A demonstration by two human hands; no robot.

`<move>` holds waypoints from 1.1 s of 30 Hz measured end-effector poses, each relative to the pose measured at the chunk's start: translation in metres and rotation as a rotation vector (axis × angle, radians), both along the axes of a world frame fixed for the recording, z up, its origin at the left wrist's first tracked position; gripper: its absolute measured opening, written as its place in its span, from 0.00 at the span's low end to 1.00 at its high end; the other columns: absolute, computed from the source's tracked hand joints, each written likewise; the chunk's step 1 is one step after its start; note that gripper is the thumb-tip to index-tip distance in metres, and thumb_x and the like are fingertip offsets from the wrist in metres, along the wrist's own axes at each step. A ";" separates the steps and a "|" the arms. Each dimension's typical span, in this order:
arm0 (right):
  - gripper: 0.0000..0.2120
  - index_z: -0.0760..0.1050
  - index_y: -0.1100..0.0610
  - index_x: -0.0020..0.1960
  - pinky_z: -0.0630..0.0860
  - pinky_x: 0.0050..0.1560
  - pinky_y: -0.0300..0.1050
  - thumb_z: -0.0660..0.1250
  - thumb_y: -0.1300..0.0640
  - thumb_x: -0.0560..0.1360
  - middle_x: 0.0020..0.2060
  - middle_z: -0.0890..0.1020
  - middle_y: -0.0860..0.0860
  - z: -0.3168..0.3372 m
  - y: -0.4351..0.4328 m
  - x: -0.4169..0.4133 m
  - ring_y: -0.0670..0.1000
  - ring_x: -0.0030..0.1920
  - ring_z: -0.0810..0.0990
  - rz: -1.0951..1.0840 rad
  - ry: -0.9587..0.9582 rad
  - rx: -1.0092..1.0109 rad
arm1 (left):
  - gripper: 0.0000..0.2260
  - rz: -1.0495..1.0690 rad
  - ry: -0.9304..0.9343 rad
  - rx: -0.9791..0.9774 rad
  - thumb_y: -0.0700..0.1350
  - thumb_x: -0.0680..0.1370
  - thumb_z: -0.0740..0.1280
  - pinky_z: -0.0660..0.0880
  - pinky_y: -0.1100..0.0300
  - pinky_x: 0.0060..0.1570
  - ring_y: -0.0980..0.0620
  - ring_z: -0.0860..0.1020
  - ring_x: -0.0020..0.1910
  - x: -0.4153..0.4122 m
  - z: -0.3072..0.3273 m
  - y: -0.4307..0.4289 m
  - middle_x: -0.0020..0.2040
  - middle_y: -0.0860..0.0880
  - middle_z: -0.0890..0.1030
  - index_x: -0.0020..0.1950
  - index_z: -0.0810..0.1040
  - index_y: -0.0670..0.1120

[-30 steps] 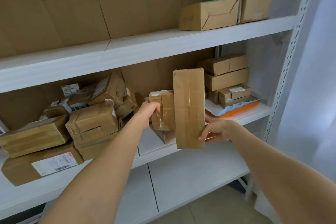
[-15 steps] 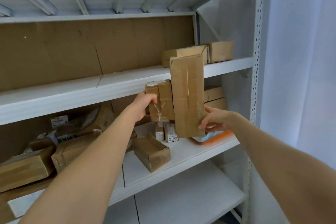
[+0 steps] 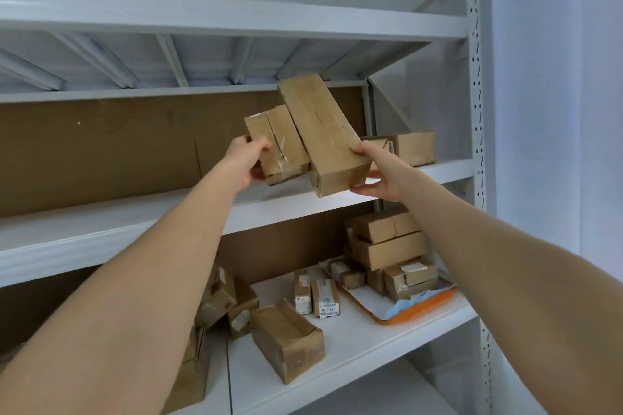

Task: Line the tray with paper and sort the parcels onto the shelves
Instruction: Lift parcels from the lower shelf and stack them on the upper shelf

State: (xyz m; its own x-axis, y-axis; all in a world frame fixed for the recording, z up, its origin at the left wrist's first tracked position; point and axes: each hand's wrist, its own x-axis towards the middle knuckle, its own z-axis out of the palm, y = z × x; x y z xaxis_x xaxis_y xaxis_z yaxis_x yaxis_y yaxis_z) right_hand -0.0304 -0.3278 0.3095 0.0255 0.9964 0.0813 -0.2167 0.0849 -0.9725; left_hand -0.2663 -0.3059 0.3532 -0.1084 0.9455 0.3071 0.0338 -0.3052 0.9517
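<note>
My left hand [image 3: 247,162] grips a small taped cardboard parcel [image 3: 278,141] by its lower left side. My right hand [image 3: 379,172] holds a long cardboard parcel [image 3: 323,135] at its lower end, tilted leftward. Both parcels are raised side by side just above the front of the upper shelf [image 3: 135,216]. On the shelf below, an orange tray [image 3: 419,308] lined with white paper carries several stacked parcels [image 3: 387,246].
Two cardboard boxes [image 3: 413,146] stand at the right end of the upper shelf. More parcels [image 3: 286,337] lie on the lower shelf left of the tray. A white perforated upright [image 3: 477,145] bounds the rack on the right; another shelf [image 3: 236,17] spans above.
Both hands have lifted the two parcels from the lower shelf level up to the upper shelf, and the long parcel has tilted left. The view has swung upward.
</note>
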 end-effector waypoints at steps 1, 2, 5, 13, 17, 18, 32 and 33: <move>0.19 0.67 0.53 0.60 0.80 0.57 0.57 0.71 0.50 0.75 0.55 0.75 0.57 0.007 0.005 -0.007 0.59 0.56 0.77 -0.023 0.007 -0.001 | 0.07 0.014 -0.011 0.004 0.38 0.77 0.64 0.78 0.51 0.38 0.46 0.79 0.45 -0.004 0.003 0.004 0.50 0.44 0.80 0.54 0.75 0.45; 0.19 0.67 0.53 0.60 0.80 0.57 0.56 0.71 0.49 0.74 0.54 0.75 0.57 0.013 0.009 -0.015 0.58 0.56 0.77 -0.044 0.019 -0.005 | 0.09 0.028 -0.027 0.006 0.40 0.78 0.65 0.78 0.50 0.37 0.46 0.80 0.46 -0.008 0.005 0.008 0.52 0.44 0.80 0.58 0.74 0.45; 0.22 0.66 0.53 0.60 0.80 0.56 0.55 0.72 0.47 0.73 0.54 0.75 0.56 0.029 0.026 -0.035 0.58 0.57 0.76 -0.102 0.037 -0.010 | 0.15 0.057 -0.054 -0.010 0.42 0.79 0.66 0.78 0.48 0.39 0.44 0.79 0.51 -0.021 0.011 0.021 0.56 0.43 0.79 0.65 0.71 0.45; 0.19 0.65 0.53 0.60 0.80 0.54 0.51 0.68 0.45 0.77 0.48 0.72 0.54 0.037 0.063 -0.065 0.54 0.45 0.74 -0.223 -0.116 -0.029 | 0.13 0.101 -0.007 -0.163 0.45 0.81 0.63 0.76 0.48 0.28 0.43 0.80 0.44 -0.038 0.000 0.057 0.58 0.39 0.77 0.63 0.69 0.42; 0.20 0.64 0.52 0.59 0.79 0.48 0.45 0.65 0.41 0.77 0.49 0.72 0.52 0.031 0.075 -0.069 0.52 0.45 0.73 -0.303 -0.260 -0.021 | 0.10 0.082 0.009 -0.253 0.46 0.81 0.62 0.77 0.48 0.32 0.42 0.79 0.42 -0.037 -0.008 0.067 0.54 0.39 0.78 0.57 0.71 0.41; 0.20 0.64 0.52 0.59 0.78 0.51 0.45 0.65 0.41 0.78 0.51 0.72 0.53 0.029 0.079 -0.069 0.52 0.48 0.73 -0.311 -0.276 -0.025 | 0.09 0.083 0.010 -0.264 0.46 0.81 0.62 0.77 0.48 0.35 0.43 0.79 0.40 -0.036 -0.009 0.069 0.52 0.39 0.78 0.56 0.70 0.41; 0.21 0.67 0.55 0.58 0.80 0.55 0.48 0.70 0.44 0.75 0.54 0.76 0.54 0.009 0.110 -0.080 0.54 0.55 0.78 -0.406 -0.362 0.057 | 0.35 0.027 0.299 -0.273 0.55 0.61 0.80 0.79 0.48 0.53 0.45 0.80 0.54 -0.048 -0.019 0.074 0.57 0.43 0.78 0.60 0.71 0.40; 0.20 0.69 0.56 0.58 0.80 0.55 0.47 0.69 0.45 0.76 0.53 0.77 0.54 0.008 0.111 -0.081 0.53 0.53 0.78 -0.434 -0.410 0.070 | 0.43 0.042 0.376 -0.275 0.58 0.59 0.81 0.78 0.49 0.55 0.45 0.79 0.57 -0.048 -0.019 0.071 0.62 0.43 0.76 0.67 0.69 0.42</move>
State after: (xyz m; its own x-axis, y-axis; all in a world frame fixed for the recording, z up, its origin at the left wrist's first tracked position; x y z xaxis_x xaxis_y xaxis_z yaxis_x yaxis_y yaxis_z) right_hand -0.1112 -0.2167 0.3171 0.3819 0.8937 0.2357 0.2439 0.1485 -0.9584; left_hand -0.3140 -0.2344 0.3344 -0.0775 0.9945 0.0709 0.3984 -0.0343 0.9166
